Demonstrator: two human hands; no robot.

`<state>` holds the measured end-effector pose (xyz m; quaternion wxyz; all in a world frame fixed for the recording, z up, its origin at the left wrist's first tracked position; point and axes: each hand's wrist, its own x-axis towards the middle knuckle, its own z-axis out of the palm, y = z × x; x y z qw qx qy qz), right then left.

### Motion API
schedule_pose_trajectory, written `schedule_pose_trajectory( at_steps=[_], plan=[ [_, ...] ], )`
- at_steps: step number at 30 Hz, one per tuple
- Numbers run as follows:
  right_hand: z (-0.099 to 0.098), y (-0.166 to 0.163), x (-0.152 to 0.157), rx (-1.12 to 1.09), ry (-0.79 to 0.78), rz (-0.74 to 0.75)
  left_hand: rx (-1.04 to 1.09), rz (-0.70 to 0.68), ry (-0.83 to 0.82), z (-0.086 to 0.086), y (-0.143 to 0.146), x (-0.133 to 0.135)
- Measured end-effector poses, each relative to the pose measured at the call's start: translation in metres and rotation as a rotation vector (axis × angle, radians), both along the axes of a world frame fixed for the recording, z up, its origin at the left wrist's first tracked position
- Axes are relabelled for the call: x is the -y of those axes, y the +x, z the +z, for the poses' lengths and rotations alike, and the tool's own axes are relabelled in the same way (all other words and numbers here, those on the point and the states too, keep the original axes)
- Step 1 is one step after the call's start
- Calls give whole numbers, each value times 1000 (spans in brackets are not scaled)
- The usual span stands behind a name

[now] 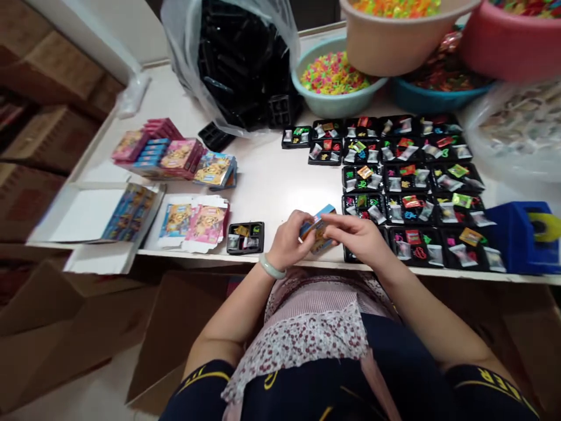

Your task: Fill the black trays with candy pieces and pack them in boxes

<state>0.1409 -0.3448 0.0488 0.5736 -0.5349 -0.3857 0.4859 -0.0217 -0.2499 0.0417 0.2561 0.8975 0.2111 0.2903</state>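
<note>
A small blue printed box [324,237] is between my two hands near the table's front edge. My left hand [292,237] wraps around its left end, thumb on the near face. At the upper right end my right hand [357,234] has its thumb and fingertips on the box; its exact grip is partly hidden. Just left of my hands lies a black compartment tray [246,238] with small wrapped sweets and trinkets. Rows of similar filled trays [409,202] stand to the right, the nearest close beside my right hand.
Flat printed cartons [193,223], stacked boxes [177,156] and a white display carton [92,213] lie on the left. A plastic bag of black trays [245,64] stands behind. Tubs of small coloured pieces [337,99] line the back. A blue tape dispenser [517,240] sits at the right edge.
</note>
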Motion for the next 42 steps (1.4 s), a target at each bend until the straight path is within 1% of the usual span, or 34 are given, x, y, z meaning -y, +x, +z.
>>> schedule_pose_trajectory(
  at_steps=[2,4,7,9,11,13,15,17,19,21,22,23,24,26,27,30,32,35,37,39,42],
  plan=[
    [-9,-5,-14,-20,-15,-8,-34,-32,43,0,-2,0],
    [-15,-3,-19,14,-45,-33,-86,-64,98,-2,-3,-1],
    [-20,-1,-23,125,-59,-56,-119,-92,151,-5,-2,-6],
    [-21,0,-25,219,-49,-53,-73,-81,123,-8,-1,-10],
    [-22,1,-28,349,-44,-34,6,-73,53,-10,-1,-12],
    [-24,5,-32,533,-57,-29,86,-77,-44,-12,1,-14],
    [-26,11,-35,739,-78,-54,149,-73,-154,-14,2,-15],
    [-30,17,-38,878,-72,-82,176,-58,-263,-15,3,-17],
    [-36,22,-38,902,-37,-64,156,-93,-353,-17,0,-21],
    [-42,25,-35,857,8,32,121,-158,-441,-16,-11,-31],
    [-45,26,-34,832,37,99,128,-155,-486,-15,-22,-39],
    [-48,25,-33,815,72,159,169,-110,-526,-12,-35,-49],
    [-50,22,-33,811,116,206,241,-23,-554,-9,-52,-61],
    [-54,9,-37,837,215,283,434,206,-560,1,-90,-83],
    [-55,-2,-42,862,268,335,516,295,-541,7,-110,-93],
    [-55,-53,-67,947,407,584,647,456,-458,21,-157,-114],
    [-54,-94,-89,1027,430,709,687,526,-398,26,-175,-120],
    [-54,-143,-116,1164,363,795,723,576,-317,26,-190,-119],
    [-56,-161,-127,1220,304,839,721,572,-296,23,-196,-117],
    [-58,-169,-132,1241,259,882,695,548,-304,19,-202,-116],
    [-61,-165,-134,1252,229,898,614,484,-345,13,-206,-118]
  ],
)
